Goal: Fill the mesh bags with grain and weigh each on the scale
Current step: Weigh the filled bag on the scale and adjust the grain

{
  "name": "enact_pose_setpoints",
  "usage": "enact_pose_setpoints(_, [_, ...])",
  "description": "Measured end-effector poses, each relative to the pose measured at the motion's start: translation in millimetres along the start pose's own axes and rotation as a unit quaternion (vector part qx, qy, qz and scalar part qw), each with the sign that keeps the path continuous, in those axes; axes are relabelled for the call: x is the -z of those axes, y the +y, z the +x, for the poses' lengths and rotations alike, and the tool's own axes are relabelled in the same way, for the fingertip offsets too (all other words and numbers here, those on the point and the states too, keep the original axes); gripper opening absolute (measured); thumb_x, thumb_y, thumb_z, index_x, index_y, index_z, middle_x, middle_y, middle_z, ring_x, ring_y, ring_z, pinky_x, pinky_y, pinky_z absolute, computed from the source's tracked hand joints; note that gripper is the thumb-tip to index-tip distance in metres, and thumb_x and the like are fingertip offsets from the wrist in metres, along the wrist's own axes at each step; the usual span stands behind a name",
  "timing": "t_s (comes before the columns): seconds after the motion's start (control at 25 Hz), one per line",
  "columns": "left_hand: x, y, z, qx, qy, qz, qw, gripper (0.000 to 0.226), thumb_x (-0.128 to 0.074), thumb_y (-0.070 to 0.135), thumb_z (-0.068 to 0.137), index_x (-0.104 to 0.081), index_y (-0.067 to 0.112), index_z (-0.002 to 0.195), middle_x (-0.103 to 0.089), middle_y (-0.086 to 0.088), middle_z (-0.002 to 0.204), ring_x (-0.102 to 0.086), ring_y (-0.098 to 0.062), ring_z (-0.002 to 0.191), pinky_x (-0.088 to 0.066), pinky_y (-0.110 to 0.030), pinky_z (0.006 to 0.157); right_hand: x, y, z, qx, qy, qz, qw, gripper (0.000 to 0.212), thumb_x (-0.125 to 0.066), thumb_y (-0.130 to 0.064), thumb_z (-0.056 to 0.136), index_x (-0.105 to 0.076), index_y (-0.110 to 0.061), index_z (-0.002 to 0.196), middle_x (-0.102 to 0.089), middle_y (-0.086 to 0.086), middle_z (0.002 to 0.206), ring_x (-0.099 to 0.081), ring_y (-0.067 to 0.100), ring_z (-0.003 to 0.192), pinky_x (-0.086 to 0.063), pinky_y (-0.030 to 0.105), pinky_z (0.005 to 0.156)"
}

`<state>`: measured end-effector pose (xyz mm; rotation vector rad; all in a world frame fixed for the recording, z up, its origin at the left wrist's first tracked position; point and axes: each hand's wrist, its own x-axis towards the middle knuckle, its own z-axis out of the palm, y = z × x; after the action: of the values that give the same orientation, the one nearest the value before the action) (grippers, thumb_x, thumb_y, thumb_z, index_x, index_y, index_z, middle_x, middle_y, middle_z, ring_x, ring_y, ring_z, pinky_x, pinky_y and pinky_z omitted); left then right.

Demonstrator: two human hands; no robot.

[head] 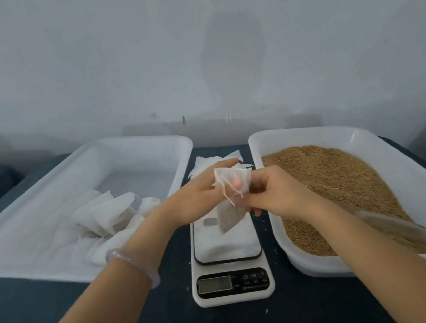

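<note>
A small white mesh bag (231,214) hung between both hands, above a white digital scale (228,248). The left hand (195,201) gripped its mouth, fingers tucked inside; the right hand (277,193) pinched its side. Brown grain (342,177) filled a white plastic tray (307,132) to their right.

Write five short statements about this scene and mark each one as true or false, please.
1. The scale stands between the left tray and the right tray. True.
2. The left hand and the right hand hold a mesh bag over the scale. True.
3. The right tray holds grain. True.
4. The left tray holds grain too. False: it holds white bags.
5. Both wrists are bare. False: a bracelet sits on the left wrist.
</note>
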<state>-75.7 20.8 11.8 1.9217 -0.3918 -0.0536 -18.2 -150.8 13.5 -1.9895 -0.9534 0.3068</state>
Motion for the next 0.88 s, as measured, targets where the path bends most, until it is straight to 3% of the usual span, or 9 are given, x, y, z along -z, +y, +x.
enact_pose_setpoints(0.08, [9.4,-12.3,-12.8,0.061,0.06,0.136,0.987,0.021,-0.077,0.036,0.072,-0.062,0.037,0.086,-0.065,0.019,0.079,-0.063,-0.001,0.073,-0.048,-0.015,0.066,-11.2,5.4,6.9,-0.035,-0.011,-0.036,0.999,0.013,-0.073,-0.02,0.08,-0.065,-0.015,0.072,-0.069,-0.002,0.063,-0.066,0.008,0.054,-0.053,0.019,0.055])
enact_pose_setpoints(0.2, [6.4,-26.8,-16.2,0.173,0.088,0.285,0.939,0.019,-0.071,0.014,0.075,-0.06,0.021,0.062,-0.064,0.006,0.065,-0.066,-0.015,0.063,-0.051,-0.022,0.057,-26.5,13.3,18.2,-0.064,-0.04,-0.129,0.989,0.02,-0.067,-0.012,0.083,-0.058,-0.011,0.065,-0.07,0.007,0.068,-0.069,0.017,0.06,-0.056,0.026,0.059])
enact_pose_setpoints(0.32, [-4.7,-29.4,-5.0,0.201,0.056,0.417,0.885,0.026,-0.057,0.002,0.08,-0.051,0.015,0.059,-0.06,-0.004,0.07,-0.065,-0.023,0.074,-0.04,-0.014,0.05,-38.2,18.4,28.3,-0.046,-0.072,-0.323,0.942,0.031,-0.053,-0.007,0.08,-0.041,-0.014,0.053,-0.053,0.012,0.062,-0.054,0.033,0.062,-0.037,0.027,0.049])
enact_pose_setpoints(0.44, [-14.9,-31.0,2.0,0.2,0.018,0.545,0.814,0.034,-0.049,0.004,0.089,-0.038,0.013,0.058,-0.036,0.003,0.061,-0.047,-0.017,0.064,-0.03,-0.016,0.044,-46.9,20.5,28.8,-0.031,-0.082,-0.42,0.903,0.019,-0.051,-0.009,0.078,-0.056,-0.014,0.06,-0.043,0.004,0.068,-0.046,0.03,0.066,-0.031,0.027,0.053])
enact_pose_setpoints(0.52, [-17.0,-34.7,7.1,0.21,0.009,0.567,0.796,0.037,-0.048,0.006,0.091,-0.034,0.014,0.058,-0.033,0.003,0.062,-0.043,-0.015,0.07,-0.032,-0.018,0.056,-48.5,20.3,29.4,-0.032,-0.085,-0.44,0.893,0.019,-0.053,-0.012,0.08,-0.059,-0.016,0.063,-0.045,0.003,0.073,-0.046,0.028,0.068,-0.031,0.027,0.054])
enact_pose_setpoints(0.6, [-17.8,-36.9,8.0,0.223,0.008,0.564,0.795,0.038,-0.048,0.006,0.092,-0.033,0.014,0.058,-0.034,0.002,0.064,-0.043,-0.016,0.073,-0.034,-0.02,0.061,-48.3,21.2,29.7,-0.032,-0.089,-0.44,0.893,0.03,-0.054,-0.011,0.08,-0.046,-0.02,0.052,-0.043,0.002,0.067,-0.044,0.027,0.064,-0.024,0.026,0.048])
enact_pose_setpoints(0.76, [-15.6,-38.6,5.1,0.215,0.007,0.558,0.802,0.038,-0.047,0.007,0.091,-0.034,0.015,0.057,-0.038,0.002,0.064,-0.043,-0.016,0.067,-0.024,-0.017,0.043,-48.5,23.6,29.6,-0.035,-0.085,-0.432,0.897,0.035,-0.054,-0.008,0.078,-0.038,-0.019,0.048,-0.041,0.004,0.065,-0.037,0.02,0.055,-0.021,0.026,0.046])
enact_pose_setpoints(0.88, [-17.0,-37.2,5.4,0.206,-0.005,0.587,0.783,0.038,-0.044,0.01,0.094,-0.033,0.016,0.059,-0.055,-0.005,0.086,-0.05,-0.019,0.077,-0.023,-0.016,0.043,-48.0,22.3,28.3,-0.042,-0.085,-0.43,0.898,0.036,-0.055,-0.009,0.078,-0.037,-0.019,0.049,-0.04,0.004,0.066,-0.035,0.018,0.054,-0.02,0.027,0.046])
